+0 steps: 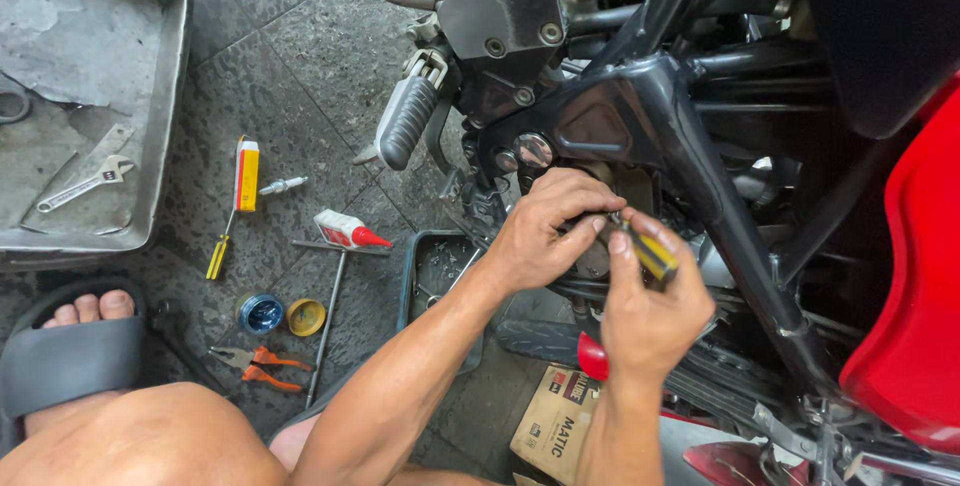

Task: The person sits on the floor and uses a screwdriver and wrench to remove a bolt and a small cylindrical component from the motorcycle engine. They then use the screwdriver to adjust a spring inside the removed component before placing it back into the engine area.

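Head view: my right hand (650,311) has its grip pinched round a screwdriver (650,254) with a ribbed yellow-black handle, held against the motorcycle's black tubular frame (690,146). My left hand (545,231) curls its fingers on a dark part there; which part, I cannot tell. Knurled footpeg (405,121) upper left; rough grey stone floor (300,56).

Yellow-and-black-handled screwdriver (650,254), tilted, tip against the dark motorcycle frame (650,116)

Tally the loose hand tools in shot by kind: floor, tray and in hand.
Screwdrivers: 2, one in the right hand at, one on the floor
Pliers: 1
Adjustable wrench, in the tray: 1
T-handle wrench: 1
Total: 5
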The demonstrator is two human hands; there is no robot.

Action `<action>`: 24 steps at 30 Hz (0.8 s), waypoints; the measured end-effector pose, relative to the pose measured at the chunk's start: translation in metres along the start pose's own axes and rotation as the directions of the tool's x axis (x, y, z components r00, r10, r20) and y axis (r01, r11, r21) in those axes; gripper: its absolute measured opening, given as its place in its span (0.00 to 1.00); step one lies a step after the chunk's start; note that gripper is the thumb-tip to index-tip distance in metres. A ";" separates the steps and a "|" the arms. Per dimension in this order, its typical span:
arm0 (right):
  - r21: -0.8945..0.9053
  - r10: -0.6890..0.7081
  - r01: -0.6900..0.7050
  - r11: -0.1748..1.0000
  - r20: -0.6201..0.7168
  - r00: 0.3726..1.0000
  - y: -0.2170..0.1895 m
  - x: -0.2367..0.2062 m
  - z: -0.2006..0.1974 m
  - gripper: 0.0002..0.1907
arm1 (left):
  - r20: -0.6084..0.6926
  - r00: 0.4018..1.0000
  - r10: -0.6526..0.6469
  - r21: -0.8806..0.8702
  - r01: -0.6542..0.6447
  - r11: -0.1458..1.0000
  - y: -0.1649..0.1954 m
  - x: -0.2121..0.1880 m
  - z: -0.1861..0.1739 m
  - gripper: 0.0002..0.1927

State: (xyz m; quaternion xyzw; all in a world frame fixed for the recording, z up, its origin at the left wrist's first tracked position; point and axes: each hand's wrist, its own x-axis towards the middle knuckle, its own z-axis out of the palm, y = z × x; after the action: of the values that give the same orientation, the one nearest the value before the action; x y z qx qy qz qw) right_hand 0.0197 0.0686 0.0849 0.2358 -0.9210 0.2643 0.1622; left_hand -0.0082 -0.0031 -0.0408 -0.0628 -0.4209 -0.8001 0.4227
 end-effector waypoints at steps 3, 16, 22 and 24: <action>0.092 -0.028 0.036 0.995 -0.080 0.996 0.015 -0.017 0.010 0.13 | 0.017 1.000 -0.015 0.021 0.014 1.000 -0.002 0.004 -0.003 0.10; 0.294 0.002 0.004 0.956 -0.019 1.000 0.032 -0.009 -0.004 0.09 | 0.088 0.953 -0.289 0.071 0.283 0.956 0.011 0.022 0.001 0.08; 0.449 -0.008 0.078 0.890 -0.155 0.988 0.045 -0.012 0.017 0.10 | 0.058 0.951 -0.304 0.070 0.300 0.951 0.014 0.022 0.004 0.07; 0.475 -0.005 0.107 0.873 -0.211 0.977 0.049 -0.014 0.024 0.11 | 0.044 0.951 -0.305 0.070 0.302 0.951 0.014 0.022 0.005 0.07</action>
State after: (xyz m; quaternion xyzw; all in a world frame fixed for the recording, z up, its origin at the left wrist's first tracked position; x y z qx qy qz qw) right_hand 0.0016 0.0963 0.0392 0.2675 -0.7969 0.5038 0.1989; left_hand -0.0128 -0.0169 -0.0189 -0.0059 -0.4616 -0.8401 0.2850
